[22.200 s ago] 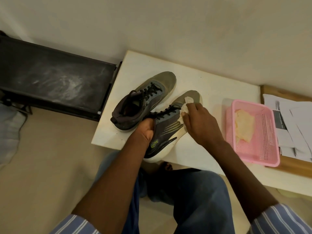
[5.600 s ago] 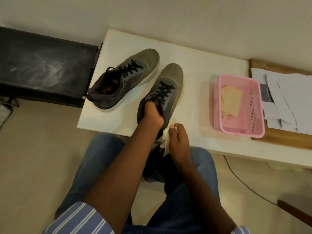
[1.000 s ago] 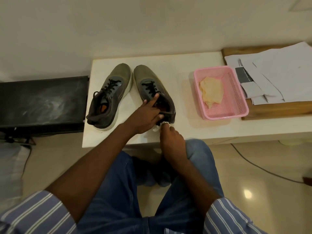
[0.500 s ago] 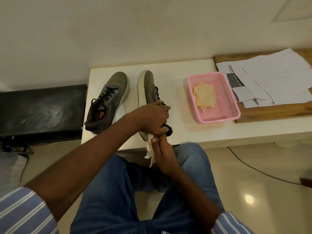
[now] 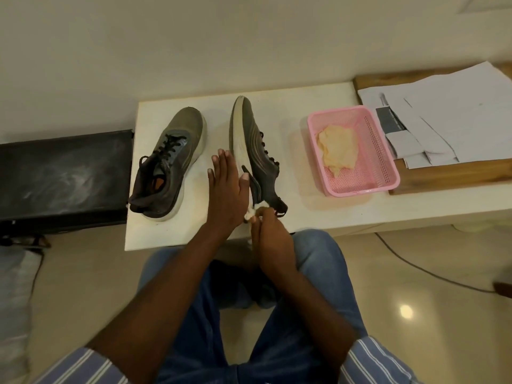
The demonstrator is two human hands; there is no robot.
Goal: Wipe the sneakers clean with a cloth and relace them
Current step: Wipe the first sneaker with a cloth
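Two grey-olive sneakers with black laces are on the white table (image 5: pixel 277 225). The left sneaker (image 5: pixel 169 162) stands upright. The right sneaker (image 5: pixel 255 142) is tipped onto its side, with its pale sole facing left. My left hand (image 5: pixel 227 187) lies flat against that sole with its fingers straight, thumb over the sole's edge. My right hand (image 5: pixel 270 239) pinches a small white cloth (image 5: pixel 255 210) against the heel of the tipped sneaker.
A pink mesh basket (image 5: pixel 382 151) holding a crumpled yellowish cloth (image 5: pixel 339 148) stands right of the sneakers. Loose papers (image 5: pixel 443 112) lie on a wooden board (image 5: pixel 448 176) at the far right. A black bench (image 5: pixel 63 178) adjoins the table's left edge. A cable (image 5: pixel 415 270) runs along the floor.
The right sneaker has been tipped from upright onto its side. My left hand has released its grip and now lies flat on the sole. My right hand with the cloth stays at the heel.
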